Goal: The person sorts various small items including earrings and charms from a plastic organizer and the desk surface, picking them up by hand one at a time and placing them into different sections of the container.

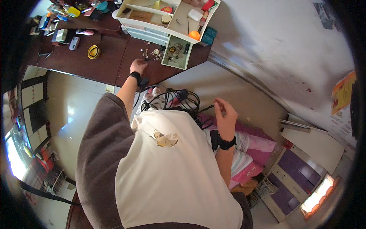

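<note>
Over the dark table's right part, my left hand [138, 66] reaches in, its fingers drawn together at the tabletop. What they hold, if anything, is too small to make out. Small trinkets [155, 53], looking like jewellery, lie scattered just beyond the fingertips. To their right sits a pulled-out pale green drawer [178, 65] with more small pieces inside. My right hand [225, 117] is in front of my body, off the table, fingers curled and thumb bent in. Near its fingertips passes a tangle of black cable [190, 100]; whether the hand grips any is unclear.
A white storage box [146, 26] with open top compartments stands at the back, an orange ball [194, 35] on its corner. Leftward on the table [110, 57] are a yellow bowl [93, 52], a phone [74, 43] and bottles. A wall [267, 49] rises at the right.
</note>
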A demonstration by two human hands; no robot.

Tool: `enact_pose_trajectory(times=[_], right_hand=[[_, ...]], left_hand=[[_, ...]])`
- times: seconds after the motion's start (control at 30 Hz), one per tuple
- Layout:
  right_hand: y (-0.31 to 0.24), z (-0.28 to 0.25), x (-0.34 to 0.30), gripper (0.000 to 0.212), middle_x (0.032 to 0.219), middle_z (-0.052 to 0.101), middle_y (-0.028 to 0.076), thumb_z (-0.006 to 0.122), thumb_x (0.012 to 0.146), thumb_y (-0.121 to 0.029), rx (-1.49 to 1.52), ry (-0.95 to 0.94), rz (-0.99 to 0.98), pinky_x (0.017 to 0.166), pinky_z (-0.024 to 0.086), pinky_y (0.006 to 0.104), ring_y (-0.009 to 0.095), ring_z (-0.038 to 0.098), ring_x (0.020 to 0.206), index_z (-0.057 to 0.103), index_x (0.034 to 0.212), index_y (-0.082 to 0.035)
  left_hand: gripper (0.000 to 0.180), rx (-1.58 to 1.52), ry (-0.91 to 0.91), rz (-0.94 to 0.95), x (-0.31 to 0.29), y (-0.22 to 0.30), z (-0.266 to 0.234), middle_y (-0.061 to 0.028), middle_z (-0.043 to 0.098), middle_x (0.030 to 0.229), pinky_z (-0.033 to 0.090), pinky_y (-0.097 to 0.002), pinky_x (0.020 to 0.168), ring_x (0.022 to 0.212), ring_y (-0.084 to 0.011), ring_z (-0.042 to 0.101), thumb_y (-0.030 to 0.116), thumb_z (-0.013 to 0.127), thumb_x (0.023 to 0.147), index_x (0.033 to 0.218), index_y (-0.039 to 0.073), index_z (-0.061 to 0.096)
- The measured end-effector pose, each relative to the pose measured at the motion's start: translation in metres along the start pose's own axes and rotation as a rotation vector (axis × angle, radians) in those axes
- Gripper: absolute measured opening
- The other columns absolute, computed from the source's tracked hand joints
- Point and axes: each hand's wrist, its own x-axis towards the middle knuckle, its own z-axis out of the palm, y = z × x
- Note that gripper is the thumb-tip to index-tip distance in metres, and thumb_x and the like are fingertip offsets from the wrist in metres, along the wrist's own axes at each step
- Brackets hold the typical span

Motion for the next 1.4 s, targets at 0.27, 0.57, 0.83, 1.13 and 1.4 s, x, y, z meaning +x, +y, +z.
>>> enact_pose_trajectory(times=[0.27,0.57,0.83,1.13,1.4], right_hand=[[-0.01,0.021,0.008,0.02,0.091,0.065,0.015,0.059,0.087,-0.012,-0.026,-0.033,0.018,0.071,0.049,0.0306,0.023,0.063,0.077,0.062,0.101,0.001],[-0.043,0.031,0.027,0.019,0.091,0.065,0.014,0.06,0.086,-0.012,0.026,-0.063,-0.028,0.065,0.048,0.0298,0.021,0.062,0.07,0.064,0.1,-0.001],[-0.062,0.036,0.052,0.017,0.087,0.066,0.011,0.06,0.086,-0.009,0.021,-0.103,-0.213,0.062,0.047,0.0269,0.016,0.059,0.069,0.064,0.1,0.0],[-0.093,0.01,0.056,0.025,0.089,0.066,0.01,0.061,0.084,-0.007,-0.039,-0.022,-0.56,0.06,0.047,0.028,0.017,0.06,0.07,0.061,0.108,-0.001],[-0.112,-0.036,0.028,0.027,0.086,0.063,0.009,0.061,0.082,-0.003,0.114,0.058,-0.577,0.054,0.042,0.0285,0.018,0.054,0.063,0.061,0.109,-0.003]], left_hand=[[0.031,0.333,0.131,-0.093,-0.001,0.042,0.027,-0.0123,0.066,0.101,0.049,-0.0416,0.081,0.098,-0.0308,0.061,0.022,0.068,0.079,0.104,0.008,0.059],[0.034,0.045,0.177,0.168,-0.003,0.008,-0.001,-0.0142,0.067,0.089,0.049,-0.0357,0.073,0.084,-0.0275,0.064,0.028,0.064,0.083,0.105,0.002,0.062],[0.032,-0.854,-0.318,0.147,-0.061,0.122,-0.071,-0.0013,0.063,0.085,0.041,-0.0192,0.053,0.068,-0.0065,0.056,0.024,0.063,0.088,0.11,0.001,0.06],[0.023,-0.965,-0.66,0.35,-0.19,0.245,-0.103,0.0076,0.046,0.068,0.024,-0.019,0.047,0.055,-0.0017,0.033,0.018,0.059,0.091,0.107,0.002,0.06],[0.02,-0.805,-0.892,0.5,-0.269,0.288,-0.081,0.0067,0.049,0.076,0.026,-0.0182,0.049,0.059,-0.0013,0.035,0.019,0.06,0.089,0.102,0.003,0.062]])
